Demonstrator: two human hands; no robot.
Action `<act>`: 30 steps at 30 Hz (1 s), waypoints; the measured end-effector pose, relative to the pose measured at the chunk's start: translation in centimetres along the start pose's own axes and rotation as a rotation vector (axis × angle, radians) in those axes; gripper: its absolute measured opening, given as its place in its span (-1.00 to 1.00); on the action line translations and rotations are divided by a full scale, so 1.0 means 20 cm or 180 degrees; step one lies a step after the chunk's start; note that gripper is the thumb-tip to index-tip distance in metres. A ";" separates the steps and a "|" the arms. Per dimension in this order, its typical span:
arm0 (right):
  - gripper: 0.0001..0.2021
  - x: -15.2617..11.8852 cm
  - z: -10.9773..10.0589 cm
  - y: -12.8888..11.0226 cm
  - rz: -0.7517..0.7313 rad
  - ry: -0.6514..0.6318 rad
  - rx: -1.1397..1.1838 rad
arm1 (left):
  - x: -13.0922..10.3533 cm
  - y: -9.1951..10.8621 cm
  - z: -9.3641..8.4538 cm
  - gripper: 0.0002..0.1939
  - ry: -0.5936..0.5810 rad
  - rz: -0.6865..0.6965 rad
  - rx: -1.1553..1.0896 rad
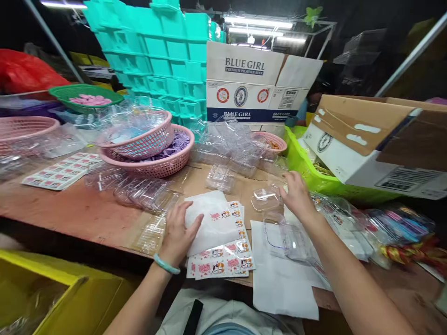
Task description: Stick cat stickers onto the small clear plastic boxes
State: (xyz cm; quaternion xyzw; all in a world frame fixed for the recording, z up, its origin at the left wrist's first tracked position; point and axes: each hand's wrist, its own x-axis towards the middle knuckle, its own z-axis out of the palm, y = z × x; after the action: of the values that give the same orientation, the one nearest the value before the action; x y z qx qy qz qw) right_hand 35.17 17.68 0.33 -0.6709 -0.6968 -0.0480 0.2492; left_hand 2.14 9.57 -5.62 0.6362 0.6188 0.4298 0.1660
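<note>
Left grip (179,235) is loosely open, thumb apart from the curled fingers, over the left edge of the white backing sheet (206,235), which lies on top of the printed sticker sheets (223,267). Right grip (296,197) is bent low to the right of the sticker sheets, at a clear plastic case (267,197); I cannot tell whether its fingertips close on any plastic or only touch it. That uncertainty seems the first risk: the case is thin, glossy and see-through, so a pinch could catch two layers at once or slide off the rim. An open clear case (295,242) lies just right of the sticker sheets, under the right forearm's side of the work, and a low sweep of the wrist could nudge it askew or scratch it. Beneath it, white paper (282,298) hangs past the front edge of the bench (87,209), and a brush from the lap might drag it down, carrying the plastic along. The backing sheet sits at a slant over the sticker sheets and looks unpinned, so a light tug could shift the layers together or crease a print. Behind the sticker sheets, the loose heap of clear packaging (230,139) leans without order, and a knock to it could send pieces sliding forward onto the small clear stack (220,177)
</note>
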 end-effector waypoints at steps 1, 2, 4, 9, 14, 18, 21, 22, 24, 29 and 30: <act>-0.69 -0.04 -0.01 -0.08 -0.0147 0.0159 0.0156 | 0.01 -0.06 -0.04 -0.49 0.0010 -0.0135 0.0280; -0.70 -0.09 0.00 -0.17 -0.0328 0.0240 0.0333 | 0.01 -0.10 -0.07 -0.41 -0.0046 -0.0299 0.0428; -0.74 -0.24 0.05 -0.37 -0.1010 0.0048 0.1093 | -0.01 -0.15 -0.11 -0.30 -0.0232 -0.0619 0.0277; -0.52 -0.56 0.31 -0.72 -0.1216 -0.0707 0.1608 | -0.06 -0.03 -0.09 -0.16 -0.0348 -0.1676 -0.2347; -0.42 -0.60 0.37 -0.76 -0.0368 -0.0868 0.1986 | -0.10 0.12 -0.07 -0.68 -0.0955 -0.2432 -0.4274; -0.48 -0.60 0.33 -0.74 -0.0241 -0.0729 0.2188 | -0.11 0.15 -0.05 -0.76 -0.0980 -0.2705 -0.4735; -0.59 -0.61 0.32 -0.73 -0.0221 -0.0458 0.2210 | -0.11 0.16 -0.03 -0.67 -0.1150 -0.2554 -0.4754; -0.62 -0.61 0.31 -0.73 -0.0259 -0.0401 0.2204 | -0.11 0.16 -0.02 -0.67 -0.1132 -0.2413 -0.4637; -0.64 -0.62 0.30 -0.73 -0.0327 -0.0382 0.2198 | -0.13 0.16 0.00 -0.67 -0.0963 -0.2177 -0.4355; -0.64 -0.61 0.24 -0.74 -0.0151 -0.0521 0.2270 | -0.15 0.18 0.01 -0.66 -0.0819 -0.2226 -0.4213; -0.66 -0.60 0.24 -0.74 -0.0193 -0.0434 0.2212 | -0.15 0.18 0.00 -0.66 -0.0850 -0.2246 -0.4232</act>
State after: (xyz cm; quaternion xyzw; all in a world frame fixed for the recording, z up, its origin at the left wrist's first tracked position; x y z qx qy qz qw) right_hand 19.33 7.17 -4.86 -0.5268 -0.7060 0.2294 0.4140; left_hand 4.90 6.09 -4.03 0.2135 0.3712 0.5527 0.7149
